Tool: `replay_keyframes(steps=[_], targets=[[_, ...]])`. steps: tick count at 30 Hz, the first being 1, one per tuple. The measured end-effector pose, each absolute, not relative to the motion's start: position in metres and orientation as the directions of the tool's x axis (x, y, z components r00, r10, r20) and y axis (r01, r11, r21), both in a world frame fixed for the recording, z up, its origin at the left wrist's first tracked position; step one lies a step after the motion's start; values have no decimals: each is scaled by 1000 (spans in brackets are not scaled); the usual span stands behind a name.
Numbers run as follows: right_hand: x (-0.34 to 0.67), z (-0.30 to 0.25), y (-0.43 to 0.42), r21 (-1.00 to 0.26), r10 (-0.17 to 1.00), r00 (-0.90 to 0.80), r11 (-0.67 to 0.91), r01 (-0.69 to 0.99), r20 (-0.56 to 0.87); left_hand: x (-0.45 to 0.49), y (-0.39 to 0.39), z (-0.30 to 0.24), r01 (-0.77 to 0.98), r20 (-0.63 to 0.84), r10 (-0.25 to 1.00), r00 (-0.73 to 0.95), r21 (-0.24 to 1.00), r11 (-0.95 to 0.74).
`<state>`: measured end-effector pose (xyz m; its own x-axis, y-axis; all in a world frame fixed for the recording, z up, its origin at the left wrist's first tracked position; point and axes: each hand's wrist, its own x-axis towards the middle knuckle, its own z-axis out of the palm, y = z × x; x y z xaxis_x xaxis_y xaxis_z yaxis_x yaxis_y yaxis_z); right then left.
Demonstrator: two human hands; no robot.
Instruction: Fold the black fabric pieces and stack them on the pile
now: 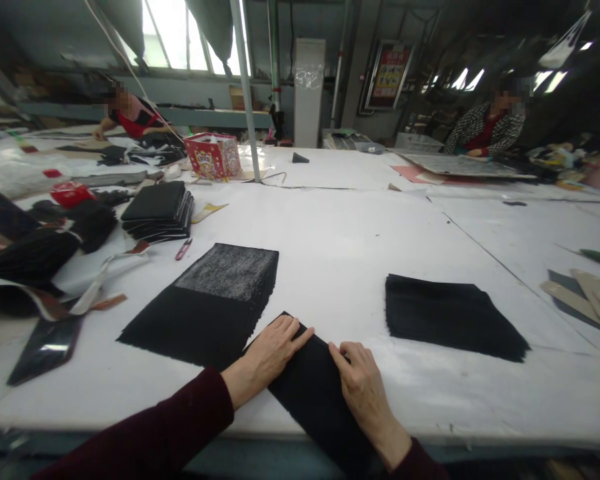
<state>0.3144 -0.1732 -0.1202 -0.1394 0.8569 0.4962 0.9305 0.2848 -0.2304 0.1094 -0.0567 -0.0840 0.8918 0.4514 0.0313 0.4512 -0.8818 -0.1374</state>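
A black fabric piece [314, 393] lies at the table's front edge, its near end hanging over. My left hand [275, 350] rests flat on its far corner, fingers stretched out and thumb pointing right. My right hand [363, 380] is closed at the piece's right edge, fingers curled and the edge pinched between thumb and index finger. Just left lies a stack of black fabric pieces [180, 327], with a speckled grey patch [230, 270] across its far part. Off to the right, another black fabric stack [445, 313] lies apart from both hands.
A folded black stack [157, 207], small red thread snips [184, 249] and dark bundles [35, 247] sit on the left. Farther back are a red patterned box [213, 157] and a pole [247, 93]. Beige pieces [585, 297] lie far right. Two people work across the table.
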Motion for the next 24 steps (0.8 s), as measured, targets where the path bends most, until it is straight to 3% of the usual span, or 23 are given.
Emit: replay_keyframes(steps=[5, 13, 19, 24], targets=[[322, -120, -181, -222, 862, -152, 288, 931, 483, 115, -59, -77, 384, 21, 383, 923, -87, -919], [331, -120, -192, -217, 874, -155, 280, 935, 460, 125, -71, -74, 377, 11, 379, 925, -149, -914], [338, -121, -198, -275, 878, -137, 287, 918, 459, 129, -69, -76, 334, 0, 335, 942, -61, -941], [343, -120, -199, -292, 872, -139, 302, 908, 470, 140, -74, -73, 345, -33, 352, 936, -131, -929]])
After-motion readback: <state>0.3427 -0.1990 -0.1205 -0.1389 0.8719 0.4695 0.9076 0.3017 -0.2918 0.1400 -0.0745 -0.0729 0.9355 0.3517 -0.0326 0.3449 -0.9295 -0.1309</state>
